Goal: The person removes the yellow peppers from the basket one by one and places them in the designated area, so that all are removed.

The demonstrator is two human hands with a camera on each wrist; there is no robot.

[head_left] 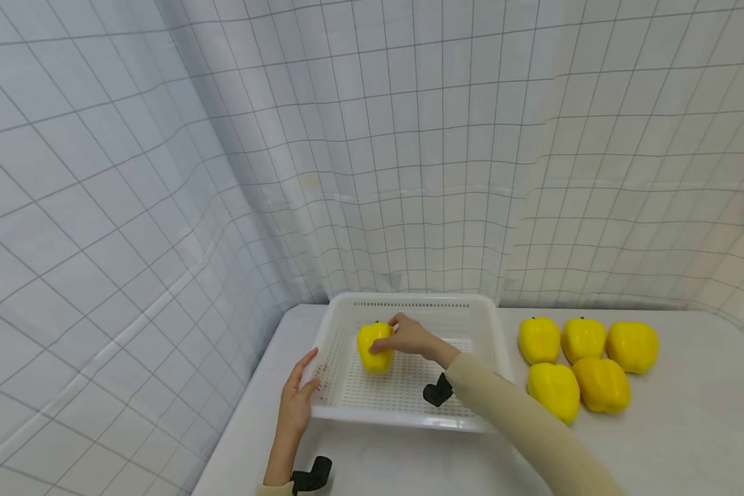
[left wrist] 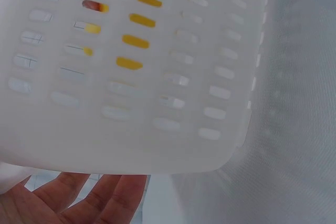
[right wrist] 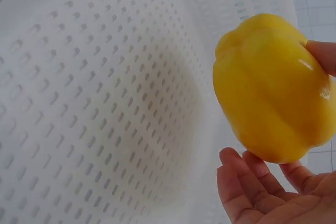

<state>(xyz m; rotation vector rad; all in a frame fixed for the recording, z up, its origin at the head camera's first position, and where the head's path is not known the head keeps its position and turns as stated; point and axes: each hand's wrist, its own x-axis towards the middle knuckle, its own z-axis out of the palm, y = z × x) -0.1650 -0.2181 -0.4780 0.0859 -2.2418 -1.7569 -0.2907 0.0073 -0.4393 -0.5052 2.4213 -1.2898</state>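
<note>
A yellow bell pepper (head_left: 374, 346) is inside the white plastic basket (head_left: 409, 417), toward its left side. My right hand (head_left: 410, 337) holds this pepper, thumb on one side and fingers on the other; close up in the right wrist view, the pepper (right wrist: 273, 90) sits between them. Whether it touches the basket floor I cannot tell. At the basket's left end, my left hand (head_left: 296, 398) grips the rim. Its fingers (left wrist: 123, 200) show past the edge of the slotted wall (left wrist: 105, 145) in the left wrist view, and yellow shows through some slots.
Several more yellow bell peppers (head_left: 553, 389) lie grouped on the white table (head_left: 688, 413), right of the basket. A white gridded curtain (head_left: 434, 172) hangs behind the table and along its left side. Black wrist devices (head_left: 313, 474) are worn on both arms.
</note>
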